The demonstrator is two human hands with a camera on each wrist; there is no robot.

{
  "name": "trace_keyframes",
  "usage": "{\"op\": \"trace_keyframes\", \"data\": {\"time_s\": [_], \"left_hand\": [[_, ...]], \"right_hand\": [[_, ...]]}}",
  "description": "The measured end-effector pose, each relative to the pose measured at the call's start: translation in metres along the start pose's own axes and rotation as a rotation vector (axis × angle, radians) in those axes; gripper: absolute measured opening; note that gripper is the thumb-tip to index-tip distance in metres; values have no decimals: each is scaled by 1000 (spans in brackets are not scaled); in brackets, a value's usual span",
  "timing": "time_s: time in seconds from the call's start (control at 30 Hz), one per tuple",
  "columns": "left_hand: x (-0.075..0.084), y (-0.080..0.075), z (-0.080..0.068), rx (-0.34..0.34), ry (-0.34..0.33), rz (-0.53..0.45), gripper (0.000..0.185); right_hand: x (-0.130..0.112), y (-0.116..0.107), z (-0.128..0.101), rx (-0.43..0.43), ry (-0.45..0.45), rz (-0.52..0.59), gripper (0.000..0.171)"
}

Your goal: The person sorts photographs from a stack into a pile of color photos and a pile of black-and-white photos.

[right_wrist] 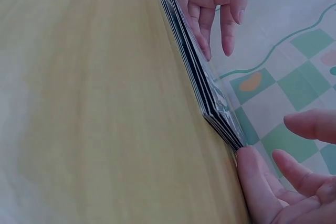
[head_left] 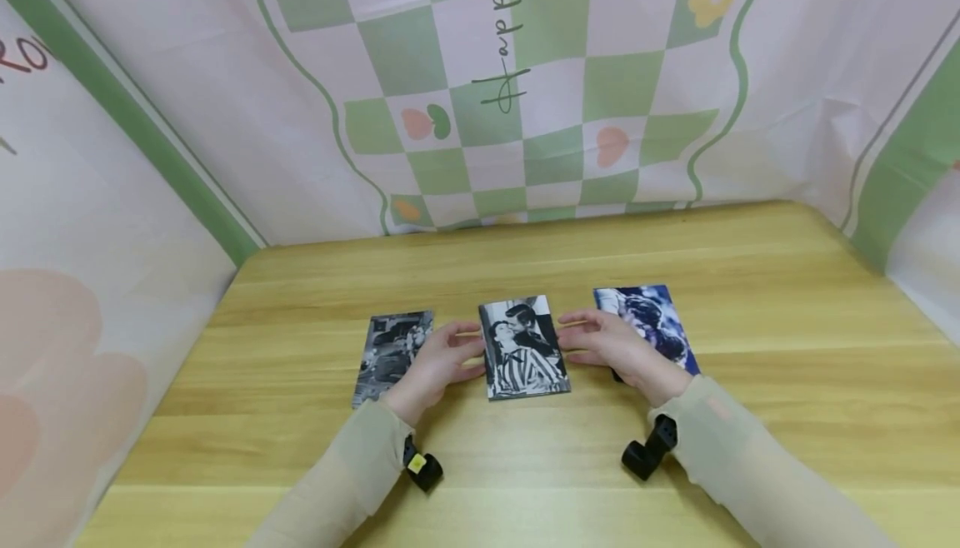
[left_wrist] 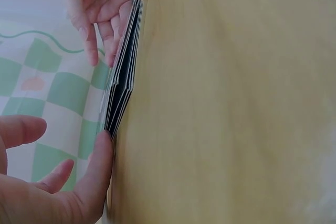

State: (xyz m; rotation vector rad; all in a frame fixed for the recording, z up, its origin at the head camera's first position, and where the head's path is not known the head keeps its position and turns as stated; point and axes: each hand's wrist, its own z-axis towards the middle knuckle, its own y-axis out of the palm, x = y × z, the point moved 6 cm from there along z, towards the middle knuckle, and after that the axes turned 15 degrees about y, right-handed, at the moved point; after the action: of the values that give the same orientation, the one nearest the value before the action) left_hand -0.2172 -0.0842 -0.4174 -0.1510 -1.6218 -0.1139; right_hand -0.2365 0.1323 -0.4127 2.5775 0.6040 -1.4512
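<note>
A small stack of photo cards (head_left: 523, 348), topped by a black-and-white picture of a couple, lies on the wooden table between both hands. From the left, my left hand (head_left: 442, 361) has a fingertip at the edge of the stack (left_wrist: 123, 77), its other fingers loosely spread. On the opposite side, my right hand (head_left: 617, 350) touches or nearly touches the stack's edge (right_wrist: 197, 72) with a fingertip, fingers extended. Another black-and-white photo card (head_left: 390, 350) lies partly behind the left hand. A bluish photo card (head_left: 656, 323) lies partly beneath the right hand and wrist.
The wooden table (head_left: 525, 465) meets a hanging cloth (head_left: 555, 82) with green checks and the word "Happy" at its far edge. Cloth walls (head_left: 112, 156) also stand at both sides. Each wrist wears a black camera (head_left: 648, 448).
</note>
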Motion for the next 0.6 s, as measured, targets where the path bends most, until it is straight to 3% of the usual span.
{"op": "trace_keyframes", "data": {"time_s": [0.6], "left_hand": [[1,0,-1,-16,10,6,42]], "right_hand": [[0,-2,1,-19,-24,21,45]]}}
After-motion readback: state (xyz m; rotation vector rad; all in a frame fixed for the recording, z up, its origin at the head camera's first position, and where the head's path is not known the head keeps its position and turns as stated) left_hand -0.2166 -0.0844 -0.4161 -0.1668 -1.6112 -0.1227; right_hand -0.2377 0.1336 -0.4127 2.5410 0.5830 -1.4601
